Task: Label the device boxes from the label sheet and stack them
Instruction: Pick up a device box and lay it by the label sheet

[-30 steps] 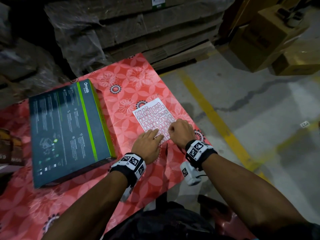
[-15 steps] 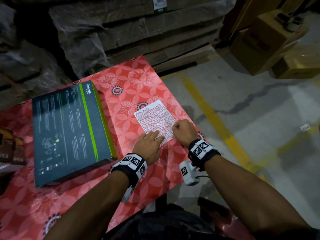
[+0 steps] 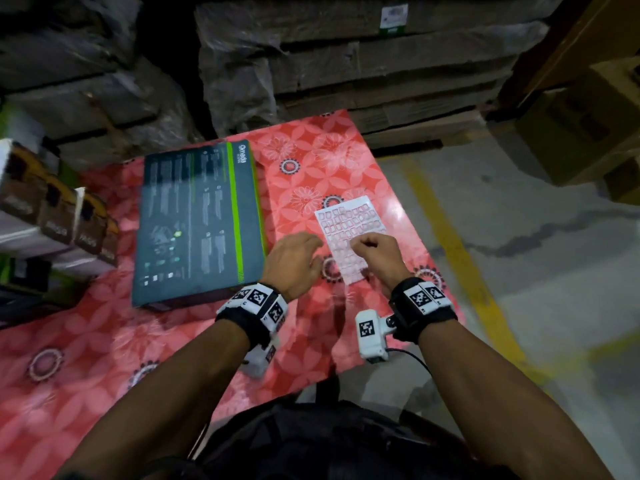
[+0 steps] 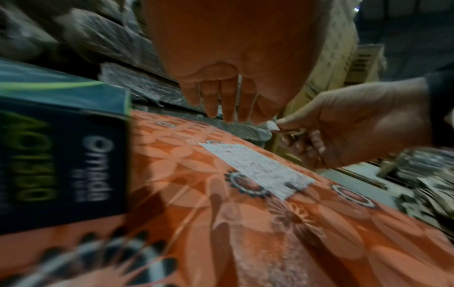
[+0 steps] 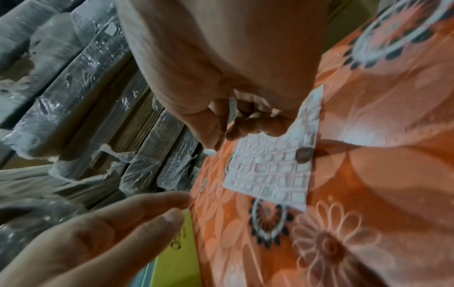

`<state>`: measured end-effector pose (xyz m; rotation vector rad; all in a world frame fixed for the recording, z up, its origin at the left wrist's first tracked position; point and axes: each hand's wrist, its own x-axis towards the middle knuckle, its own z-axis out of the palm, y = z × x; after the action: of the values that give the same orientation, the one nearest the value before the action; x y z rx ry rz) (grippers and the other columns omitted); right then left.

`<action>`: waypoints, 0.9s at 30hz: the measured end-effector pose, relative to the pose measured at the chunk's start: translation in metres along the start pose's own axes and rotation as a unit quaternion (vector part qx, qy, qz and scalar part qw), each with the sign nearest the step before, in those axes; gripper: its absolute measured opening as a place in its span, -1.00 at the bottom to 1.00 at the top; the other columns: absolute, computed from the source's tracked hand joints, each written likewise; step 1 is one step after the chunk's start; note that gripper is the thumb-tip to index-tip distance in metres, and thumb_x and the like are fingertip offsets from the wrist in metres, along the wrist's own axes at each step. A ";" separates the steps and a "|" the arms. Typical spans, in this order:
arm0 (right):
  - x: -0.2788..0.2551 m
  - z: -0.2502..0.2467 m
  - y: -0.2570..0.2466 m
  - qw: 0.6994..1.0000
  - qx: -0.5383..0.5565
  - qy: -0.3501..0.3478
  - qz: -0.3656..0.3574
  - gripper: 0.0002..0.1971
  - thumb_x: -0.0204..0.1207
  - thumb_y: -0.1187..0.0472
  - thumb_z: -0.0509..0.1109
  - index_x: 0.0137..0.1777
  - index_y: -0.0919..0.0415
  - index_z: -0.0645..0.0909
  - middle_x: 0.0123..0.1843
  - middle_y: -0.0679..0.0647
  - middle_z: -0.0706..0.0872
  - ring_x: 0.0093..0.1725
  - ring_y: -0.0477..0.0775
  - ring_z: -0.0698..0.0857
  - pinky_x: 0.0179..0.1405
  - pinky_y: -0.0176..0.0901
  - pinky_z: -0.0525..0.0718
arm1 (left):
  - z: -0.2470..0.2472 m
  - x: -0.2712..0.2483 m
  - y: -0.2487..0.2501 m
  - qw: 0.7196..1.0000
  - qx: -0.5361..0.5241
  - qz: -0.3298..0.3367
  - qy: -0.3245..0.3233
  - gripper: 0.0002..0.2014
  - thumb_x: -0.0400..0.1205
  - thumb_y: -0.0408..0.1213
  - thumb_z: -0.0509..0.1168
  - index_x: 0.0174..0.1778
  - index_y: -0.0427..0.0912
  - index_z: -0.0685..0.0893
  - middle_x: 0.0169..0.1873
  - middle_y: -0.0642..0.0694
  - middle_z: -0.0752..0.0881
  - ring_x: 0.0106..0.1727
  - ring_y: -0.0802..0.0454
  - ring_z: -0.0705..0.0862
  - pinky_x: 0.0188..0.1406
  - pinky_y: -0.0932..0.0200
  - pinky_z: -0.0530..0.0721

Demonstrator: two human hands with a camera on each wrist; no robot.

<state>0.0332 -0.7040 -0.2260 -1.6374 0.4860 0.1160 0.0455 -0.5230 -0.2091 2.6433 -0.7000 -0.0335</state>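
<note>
both hands have been lifted off the label sheet (image 3: 349, 242) since the earlier frames; before, the left hand (image 3: 294, 263) was pressed flat on its near edge and the right hand (image 3: 375, 256) was bunched on its right side. now the sheet is left lying flat on the red flowered tablecloth (image 3: 173, 358), just right of the dark box (image 3: 197, 223) with the green stripe.

step in hand, as judged: one label has been peeled and is being carried off the sheet. a small white label (image 4: 273, 124) is seen pinched between thumb and forefinger of the right hand, other fingers curled in under the palm. in the right wrist view the same white scrap (image 5: 210, 152) is seen at the thumb tip, clear of the sheet.

left hand: released, nothing held. fingers (image 4: 228, 101) are kept straight and close together, pointing down, hovering above the cloth between box and sheet. contact with the cloth cannot be told; motion blur is heavy.

next move, as judged: the label is to be taken left to the box top and pressed down flat, probably with the box steadied by the free left hand. no label is seen on the box yet. stacking is not started for this box; more boxes (image 3: 59, 223) are stacked at the far left.
</note>
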 end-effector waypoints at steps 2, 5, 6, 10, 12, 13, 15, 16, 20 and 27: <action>-0.004 0.018 -0.004 1.000 -0.015 -0.015 -0.016 -0.81 0.57 0.47 0.39 -0.27 0.31 0.59 -0.29 0.14 0.58 -0.24 -0.01 0.53 -0.30 -0.41 0.60 | -0.014 -0.011 -0.019 0.998 -0.020 -0.056 0.028 -0.71 0.58 -0.26 0.22 0.14 -0.28 0.70 0.07 -0.23 0.75 0.09 -0.25 0.68 0.08 -0.09 0.61; -0.011 0.054 -0.006 0.998 -0.044 -0.038 -0.030 -0.79 0.59 0.43 0.40 -0.28 0.29 0.55 -0.33 0.14 0.54 -0.30 -0.02 0.48 -0.32 -0.35 0.61 | -0.034 -0.034 -0.056 0.989 -0.020 -0.136 0.056 -0.79 0.58 -0.31 0.29 0.10 -0.22 0.71 0.05 -0.21 0.74 0.11 -0.25 0.66 0.05 -0.06 0.57; -0.013 0.065 -0.005 0.997 -0.055 -0.039 -0.032 -0.77 0.59 0.40 0.41 -0.31 0.26 0.55 -0.36 0.12 0.54 -0.33 -0.02 0.48 -0.32 -0.25 0.58 | -0.039 -0.041 -0.067 0.986 -0.018 -0.151 0.064 -0.79 0.57 -0.32 0.31 0.08 -0.23 0.71 0.06 -0.21 0.74 0.12 -0.25 0.65 0.07 -0.05 0.56; -0.028 0.111 -0.005 0.990 -0.111 -0.032 -0.075 -0.69 0.59 0.33 0.43 -0.40 0.15 0.54 -0.41 -0.04 0.57 -0.34 -0.06 0.52 -0.20 -0.18 0.51 | -0.058 -0.077 -0.117 0.976 -0.016 -0.200 0.082 -0.67 0.57 -0.29 0.35 0.24 -0.30 0.67 0.27 -0.26 0.66 0.30 -0.28 0.58 0.33 -0.07 0.48; -0.037 0.129 -0.007 0.987 -0.128 -0.025 -0.097 -0.69 0.58 0.32 0.43 -0.39 0.07 0.58 -0.40 -0.08 0.62 -0.34 -0.12 0.56 -0.23 -0.20 0.50 | -0.066 -0.093 -0.134 0.976 -0.003 -0.209 0.066 -0.58 0.58 -0.21 0.36 0.36 -0.26 0.61 0.42 -0.26 0.54 0.45 -0.25 0.47 0.44 -0.09 0.39; -0.044 0.141 -0.006 0.985 -0.135 -0.019 -0.109 -0.73 0.58 0.31 0.44 -0.36 0.08 0.63 -0.36 -0.05 0.67 -0.31 -0.09 0.61 -0.23 -0.19 0.53 | -0.072 -0.102 -0.144 0.977 0.002 -0.204 0.054 -0.53 0.58 -0.17 0.36 0.40 -0.24 0.58 0.47 -0.26 0.49 0.51 -0.23 0.42 0.47 -0.09 0.36; -0.054 0.160 -0.005 0.978 -0.161 0.000 -0.131 -0.86 0.55 0.26 0.47 -0.25 0.14 0.72 -0.20 0.12 0.77 -0.15 0.08 0.72 -0.14 -0.15 0.59 | -0.079 -0.115 -0.164 0.982 0.013 -0.190 0.010 -0.42 0.56 -0.01 0.33 0.48 -0.17 0.50 0.56 -0.23 0.38 0.58 -0.21 0.31 0.54 -0.10 0.31; -0.058 0.168 -0.002 0.974 -0.180 0.010 -0.134 -0.91 0.53 0.23 0.47 -0.21 0.15 0.75 -0.11 0.19 0.78 -0.07 0.13 0.73 -0.10 -0.18 0.56 | -0.080 -0.119 -0.173 0.982 0.021 -0.184 -0.022 -0.37 0.56 0.07 0.29 0.53 -0.12 0.44 0.61 -0.20 0.30 0.62 -0.21 0.24 0.58 -0.11 0.26; -0.083 0.194 0.004 0.966 -0.214 0.077 -0.126 -0.87 0.57 0.23 0.46 0.04 0.25 0.74 0.16 0.19 0.64 0.04 -0.05 0.56 0.04 -0.45 0.37 | -0.083 -0.136 -0.202 0.983 0.065 -0.114 -0.131 -0.20 0.60 0.30 0.17 0.68 -0.01 0.14 0.70 -0.13 0.04 0.69 -0.20 -0.01 0.64 -0.19 0.11; -0.108 0.210 0.018 0.949 -0.278 0.094 -0.119 -0.71 0.61 0.14 0.42 0.26 0.25 0.67 0.43 0.18 0.56 0.41 0.15 0.53 0.47 -0.03 0.47 | -0.078 -0.138 -0.211 0.987 0.104 -0.056 -0.108 -0.27 0.65 0.28 0.09 0.69 0.02 0.13 0.69 -0.12 0.10 0.69 -0.16 0.03 0.64 -0.15 0.14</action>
<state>-0.0275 -0.4751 -0.2324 -2.2639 0.4170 -0.0956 0.0339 -0.2600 -0.2306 2.9068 -0.6528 -0.2982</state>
